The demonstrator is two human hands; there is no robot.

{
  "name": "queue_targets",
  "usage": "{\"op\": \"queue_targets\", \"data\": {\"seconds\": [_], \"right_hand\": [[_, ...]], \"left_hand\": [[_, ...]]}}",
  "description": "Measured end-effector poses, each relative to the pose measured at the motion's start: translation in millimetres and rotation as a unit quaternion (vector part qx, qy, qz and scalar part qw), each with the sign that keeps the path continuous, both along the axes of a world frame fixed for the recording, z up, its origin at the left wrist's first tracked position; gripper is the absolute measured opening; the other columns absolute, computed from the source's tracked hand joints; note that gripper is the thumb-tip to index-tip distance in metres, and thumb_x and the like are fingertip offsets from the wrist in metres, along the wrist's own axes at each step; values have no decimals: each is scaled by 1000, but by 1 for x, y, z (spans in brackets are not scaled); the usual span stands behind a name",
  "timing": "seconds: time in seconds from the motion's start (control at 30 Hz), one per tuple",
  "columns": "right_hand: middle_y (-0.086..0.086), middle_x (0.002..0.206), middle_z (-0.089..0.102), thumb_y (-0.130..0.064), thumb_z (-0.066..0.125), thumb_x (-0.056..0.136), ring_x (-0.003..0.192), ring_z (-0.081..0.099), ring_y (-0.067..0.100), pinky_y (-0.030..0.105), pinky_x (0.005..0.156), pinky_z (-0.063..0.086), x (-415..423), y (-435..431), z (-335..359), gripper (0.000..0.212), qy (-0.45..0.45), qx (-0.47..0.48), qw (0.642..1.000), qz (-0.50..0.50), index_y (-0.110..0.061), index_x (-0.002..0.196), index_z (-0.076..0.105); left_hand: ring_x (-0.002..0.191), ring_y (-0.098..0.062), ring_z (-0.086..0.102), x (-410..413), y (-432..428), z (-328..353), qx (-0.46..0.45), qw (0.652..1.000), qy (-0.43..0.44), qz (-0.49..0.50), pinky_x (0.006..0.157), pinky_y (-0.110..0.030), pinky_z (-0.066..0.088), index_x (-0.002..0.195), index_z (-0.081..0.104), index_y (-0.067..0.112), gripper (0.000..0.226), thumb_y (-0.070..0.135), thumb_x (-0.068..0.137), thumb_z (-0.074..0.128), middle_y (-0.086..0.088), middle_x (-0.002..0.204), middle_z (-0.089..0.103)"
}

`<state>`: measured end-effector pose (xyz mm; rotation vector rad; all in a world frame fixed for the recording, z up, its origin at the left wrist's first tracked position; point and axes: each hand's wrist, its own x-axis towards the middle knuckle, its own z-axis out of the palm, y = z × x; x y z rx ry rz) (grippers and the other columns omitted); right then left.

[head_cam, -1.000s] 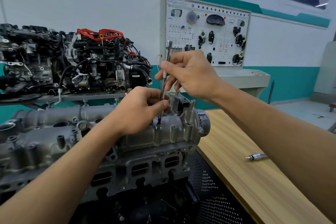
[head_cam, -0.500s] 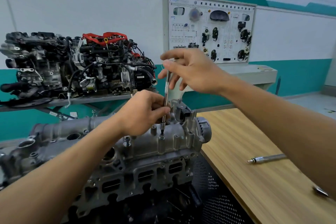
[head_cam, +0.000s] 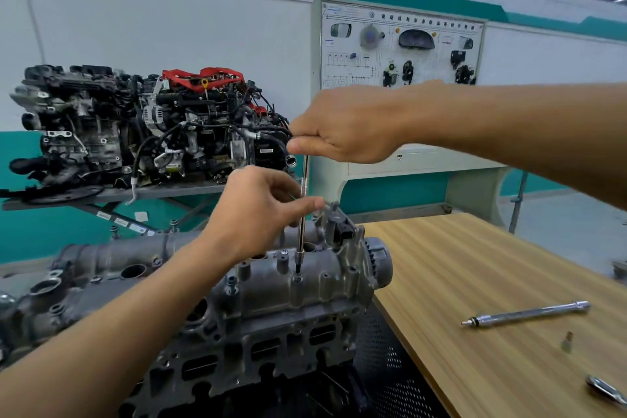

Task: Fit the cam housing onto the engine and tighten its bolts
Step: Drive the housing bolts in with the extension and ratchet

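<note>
The cam housing (head_cam: 325,285) sat on top of the engine (head_cam: 237,360) at lower centre, just left of the wooden table (head_cam: 458,258), and a thin driver shaft (head_cam: 301,231) stood upright with its tip in a bolt (head_cam: 298,278) on the housing's near edge. The left hand (head_cam: 258,214) pinched the shaft midway between thumb and fingers, while the right hand (head_cam: 346,125) curled its fingers round the top end. A loose metal bar (head_cam: 526,314) lay on the table, and a second engine (head_cam: 152,125) stood by the wall
</note>
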<state>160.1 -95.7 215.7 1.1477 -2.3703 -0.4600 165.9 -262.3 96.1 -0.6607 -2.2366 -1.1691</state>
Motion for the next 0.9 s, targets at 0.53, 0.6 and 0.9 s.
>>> {"op": "queue_targets", "data": {"seconds": [0.53,0.6,0.9], "right_hand": [[-8,66,45,-37,40,105,56,43,-1,11,56,34,4,1,17,36,-101,37,994,-23,-16,77,49],[-4,60,41,-39,39,105,49,38,4,15,52,33,-1,0,14,46,-112,2,993,-39,-16,66,43],[-2,55,36,-43,45,103,46,31,13,17,47,32,-2,-5,0,52,-79,-97,992,-17,-14,60,43]], "left_hand": [[92,-19,76,1,-8,20,-22,977,-150,-149,85,-35,61,104,69,5,14,9,98,58,-5,93,79],[93,-14,75,5,-2,12,7,981,-143,-129,91,-40,59,110,68,13,15,17,99,58,1,96,79],[59,-15,73,6,15,-15,135,990,30,2,62,-43,63,75,72,21,13,27,84,80,3,65,74]]}}
